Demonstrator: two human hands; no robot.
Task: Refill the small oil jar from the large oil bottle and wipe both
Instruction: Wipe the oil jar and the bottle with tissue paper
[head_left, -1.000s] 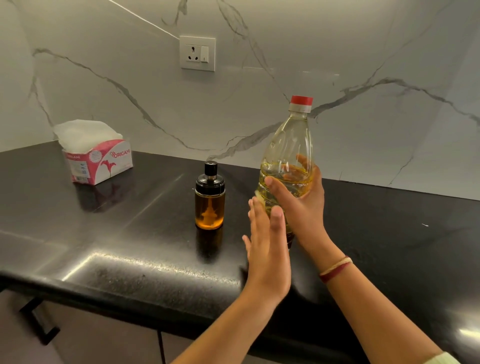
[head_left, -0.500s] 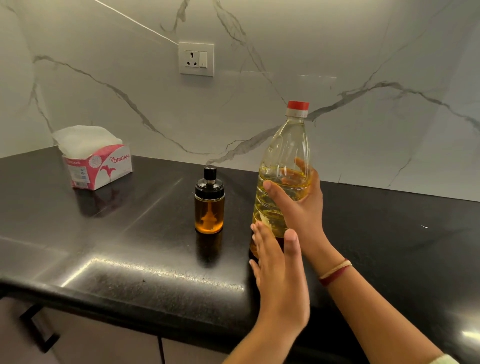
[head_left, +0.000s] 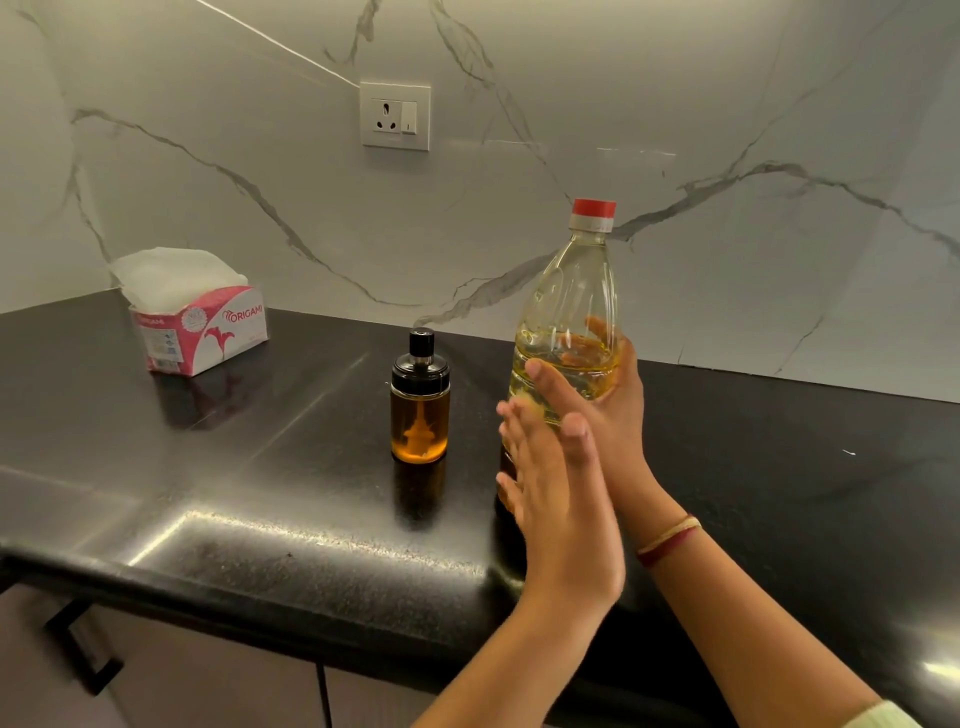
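Gripping the large clear plastic oil bottle (head_left: 569, 312) upright on the black stone counter (head_left: 234, 441) with my right hand (head_left: 597, 410), left hand (head_left: 556, 499) flat with fingers extended alongside, I judge nothing done: red cap (head_left: 594, 208) on, small black-lidded glass oil jar (head_left: 420, 402) closed, white tissues (head_left: 171, 273) untouched.

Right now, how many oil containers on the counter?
2. Small oil jar, black lid on, stands mid-counter. Large oil bottle, red cap on, stands to its right, gripped by the right hand. None seem hidden.

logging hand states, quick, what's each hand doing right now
Left hand: open, fingers flat, beside the lower part of the bottle; contact cannot be told.
Right hand: closed around the bottle's middle, holding it.
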